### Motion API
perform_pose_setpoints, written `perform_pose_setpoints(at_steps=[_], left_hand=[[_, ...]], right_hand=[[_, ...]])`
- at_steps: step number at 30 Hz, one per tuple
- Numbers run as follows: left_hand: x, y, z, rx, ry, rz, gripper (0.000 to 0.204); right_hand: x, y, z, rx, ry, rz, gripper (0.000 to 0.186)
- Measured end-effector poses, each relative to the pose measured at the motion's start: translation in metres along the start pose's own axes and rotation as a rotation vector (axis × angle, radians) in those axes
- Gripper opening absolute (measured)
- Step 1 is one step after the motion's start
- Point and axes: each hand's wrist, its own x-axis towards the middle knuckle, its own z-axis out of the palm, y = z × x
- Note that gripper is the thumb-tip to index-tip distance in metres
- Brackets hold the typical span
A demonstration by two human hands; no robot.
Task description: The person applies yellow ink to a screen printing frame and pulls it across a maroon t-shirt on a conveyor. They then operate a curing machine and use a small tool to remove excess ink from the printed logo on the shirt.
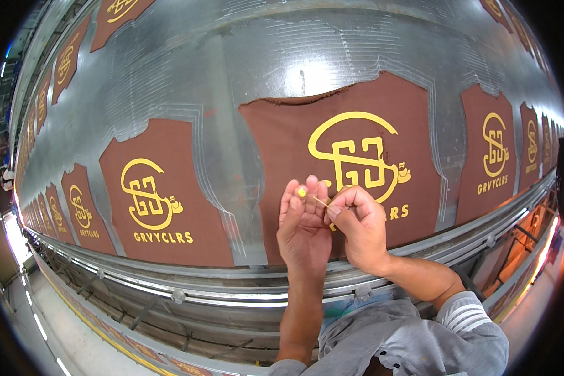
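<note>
Both hands over the brown fabric panel (351, 182) on the table (232, 81).
I see my left hand (304, 225) flat and open, yellow fleck (301, 192) on a fingertip; my right hand (357, 225) is curled, pinching a thin yellow strip (321, 202) above the panel's yellow print (357, 156).

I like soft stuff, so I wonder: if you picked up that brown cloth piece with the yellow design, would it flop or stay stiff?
The brown cloth piece would probably flop: it looks like thin fabric, with a ragged, slightly curled top edge. It seems light for its size, lying flat on the metal table. It may cling a little rather than slide, since it lies smooth without wrinkles.
</note>
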Motion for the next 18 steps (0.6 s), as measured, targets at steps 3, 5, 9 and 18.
perform_pose_setpoints(at_steps=[3, 5, 9, 18], left_hand=[[0.002, 0.025, -0.019, -0.005, 0.023, 0.103, 0.028], [-0.007, 0.053, -0.040, 0.008, -0.095, 0.260, 0.035], [-0.031, 0.127, -0.096, 0.176, -0.031, 0.605, 0.040], [-0.087, 0.202, -0.196, 0.172, -0.183, 0.623, 0.037]], right_hand=[[0.017, -0.001, -0.015, -0.201, -0.071, -0.213, 0.001], [0.049, -0.006, -0.035, -0.549, -0.122, -0.552, 0.004], [0.100, -0.022, -0.059, -0.848, -0.123, -0.632, 0.005], [0.132, -0.014, -0.054, -1.203, -0.309, -0.778, 0.002]])
